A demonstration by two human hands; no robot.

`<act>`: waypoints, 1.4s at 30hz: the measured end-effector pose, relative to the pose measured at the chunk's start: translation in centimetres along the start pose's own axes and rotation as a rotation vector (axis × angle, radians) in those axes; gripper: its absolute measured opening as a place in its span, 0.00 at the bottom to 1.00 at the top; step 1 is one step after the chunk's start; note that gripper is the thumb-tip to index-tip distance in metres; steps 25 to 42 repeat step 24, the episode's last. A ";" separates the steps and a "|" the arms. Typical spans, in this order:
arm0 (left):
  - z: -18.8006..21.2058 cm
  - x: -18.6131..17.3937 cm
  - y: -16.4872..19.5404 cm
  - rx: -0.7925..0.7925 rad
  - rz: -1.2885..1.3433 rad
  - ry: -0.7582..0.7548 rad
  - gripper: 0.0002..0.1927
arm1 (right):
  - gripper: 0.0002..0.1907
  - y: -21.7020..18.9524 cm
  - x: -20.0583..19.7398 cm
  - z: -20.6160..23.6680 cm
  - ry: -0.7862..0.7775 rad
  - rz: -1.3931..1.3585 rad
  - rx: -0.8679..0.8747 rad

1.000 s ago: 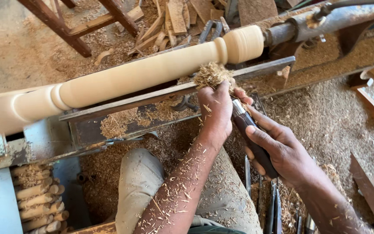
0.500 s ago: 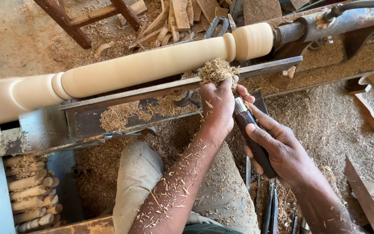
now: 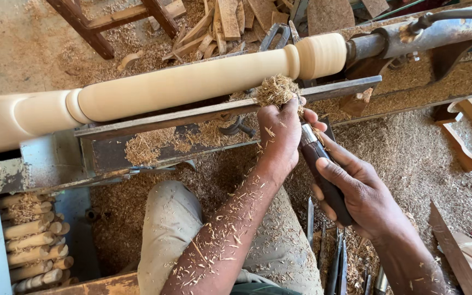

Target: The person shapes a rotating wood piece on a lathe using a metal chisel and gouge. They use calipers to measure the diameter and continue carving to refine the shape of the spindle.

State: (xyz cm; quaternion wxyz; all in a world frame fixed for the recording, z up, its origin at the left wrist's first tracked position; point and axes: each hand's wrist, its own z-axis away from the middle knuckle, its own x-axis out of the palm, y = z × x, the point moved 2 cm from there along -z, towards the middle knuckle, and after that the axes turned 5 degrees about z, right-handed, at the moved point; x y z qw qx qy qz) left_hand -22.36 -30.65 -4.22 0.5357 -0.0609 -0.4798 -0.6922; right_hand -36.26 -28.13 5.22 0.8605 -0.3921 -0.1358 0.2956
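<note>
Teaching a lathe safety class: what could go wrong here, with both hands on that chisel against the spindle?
1. The left hand rests on the tool rest right beside the spindle; a slip could bring the fingers against it.
2. Shavings pile over the cutting point, hiding the edge.
3. The chisel could catch and kick back towards the right hand.

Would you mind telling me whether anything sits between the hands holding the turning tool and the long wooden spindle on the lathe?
Yes: the metal tool rest runs between the hands and the spindle, and a clump of shavings covers the tool's tip above the left hand. The right hand grips the dark handle.
</note>
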 end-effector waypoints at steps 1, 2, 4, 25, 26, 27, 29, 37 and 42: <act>0.0 0.1 0.0 -0.010 0.006 0.001 0.10 | 0.35 0.2 -0.2 0.0 -0.001 0.002 0.000; 0.1 0.2 0.0 -0.010 0.005 -0.006 0.10 | 0.35 0.3 -0.3 -0.1 -0.003 -0.005 0.005; 0.2 0.1 0.2 -0.005 0.001 -0.017 0.09 | 0.35 0.7 -0.5 -0.3 -0.011 -0.020 0.012; -0.4 -0.4 -0.6 0.033 0.075 -0.046 0.10 | 0.35 -0.5 0.2 0.3 -0.004 0.011 0.001; -0.4 -0.4 -0.6 0.033 0.075 -0.046 0.10 | 0.35 -0.5 0.2 0.3 -0.004 0.011 0.001; -0.4 -0.4 -0.6 0.033 0.075 -0.046 0.10 | 0.35 -0.5 0.2 0.3 -0.004 0.011 0.001; -0.4 -0.4 -0.6 0.033 0.075 -0.046 0.10 | 0.35 -0.5 0.2 0.3 -0.004 0.011 0.001; -0.4 -0.4 -0.6 0.033 0.075 -0.046 0.10 | 0.35 -0.5 0.2 0.3 -0.004 0.011 0.001; -0.4 -0.4 -0.6 0.033 0.075 -0.046 0.10 | 0.35 -0.5 0.2 0.3 -0.004 0.011 0.001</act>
